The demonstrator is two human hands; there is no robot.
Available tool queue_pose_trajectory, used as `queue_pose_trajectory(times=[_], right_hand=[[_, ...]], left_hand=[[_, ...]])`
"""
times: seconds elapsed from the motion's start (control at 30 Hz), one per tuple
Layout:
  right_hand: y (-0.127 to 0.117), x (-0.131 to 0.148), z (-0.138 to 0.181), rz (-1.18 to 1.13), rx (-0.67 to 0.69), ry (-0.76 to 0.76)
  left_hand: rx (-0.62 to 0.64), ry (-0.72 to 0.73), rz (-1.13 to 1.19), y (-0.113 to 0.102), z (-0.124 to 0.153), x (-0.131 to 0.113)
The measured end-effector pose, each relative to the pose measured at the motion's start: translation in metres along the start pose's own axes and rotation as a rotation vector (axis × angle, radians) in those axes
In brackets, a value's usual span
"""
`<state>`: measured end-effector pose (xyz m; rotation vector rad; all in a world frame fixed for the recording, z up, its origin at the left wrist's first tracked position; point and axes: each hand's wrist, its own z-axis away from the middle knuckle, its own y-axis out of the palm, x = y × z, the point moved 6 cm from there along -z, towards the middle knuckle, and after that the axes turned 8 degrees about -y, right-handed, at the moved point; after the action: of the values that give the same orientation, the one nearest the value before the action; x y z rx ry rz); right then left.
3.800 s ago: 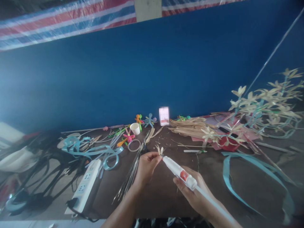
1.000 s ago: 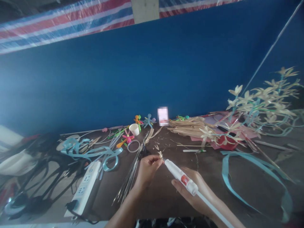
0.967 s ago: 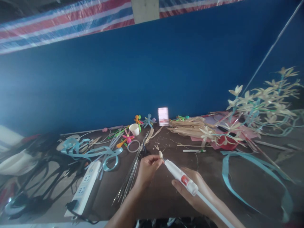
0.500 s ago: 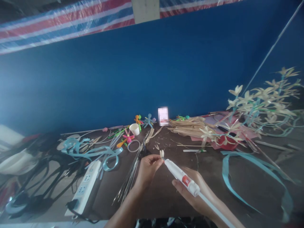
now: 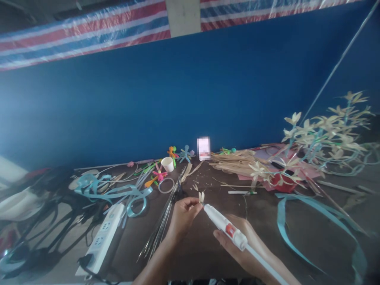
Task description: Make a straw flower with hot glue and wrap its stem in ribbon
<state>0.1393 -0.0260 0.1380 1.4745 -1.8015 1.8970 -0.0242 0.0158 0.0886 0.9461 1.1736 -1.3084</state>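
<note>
My left hand [image 5: 187, 209] pinches the base of a small cream petal piece [image 5: 202, 196] between thumb and fingertips, its petals pointing up. Lying in my right hand [image 5: 237, 241] is a white pen-shaped glue gun [image 5: 223, 225] with an orange-red patch and a long pale stick trailing from its rear. The narrow tip of the glue gun meets the petal piece right at my left fingertips; whether it touches cannot be made out. Under my hands is the dark tabletop [image 5: 197, 249], with pale scraps [image 5: 195, 187] just beyond.
Thin metal wires [image 5: 162, 225] and a power strip [image 5: 102, 237] lie to the left, near blue ribbon [image 5: 113, 192]. A paper cup [image 5: 168, 164] stands behind a tape ring [image 5: 166, 185]. Dried husk strips [image 5: 234, 161], cream flowers [image 5: 323, 128] and a ribbon loop [image 5: 282, 221] occupy the right.
Both hands, the petal piece and the glue gun sit slightly lower in view, as does the background. The hold of each hand looks the same.
</note>
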Motion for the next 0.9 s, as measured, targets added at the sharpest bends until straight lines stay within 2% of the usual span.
queue_pose_trajectory(times=[0.17,0.37,0.9], right_hand=[[-0.002,0.003,-0.001,-0.002,-0.01,-0.013],[-0.001,0.003,-0.002,0.0,-0.019,-0.005],[0.005,0.0,-0.006,0.051,-0.031,0.02]], left_hand=[[-0.027,-0.054,-0.024,0.0,0.003,-0.004],[-0.058,-0.02,-0.074,-0.001,0.006,-0.011],[-0.08,-0.012,-0.102,-0.005,0.001,-0.004]])
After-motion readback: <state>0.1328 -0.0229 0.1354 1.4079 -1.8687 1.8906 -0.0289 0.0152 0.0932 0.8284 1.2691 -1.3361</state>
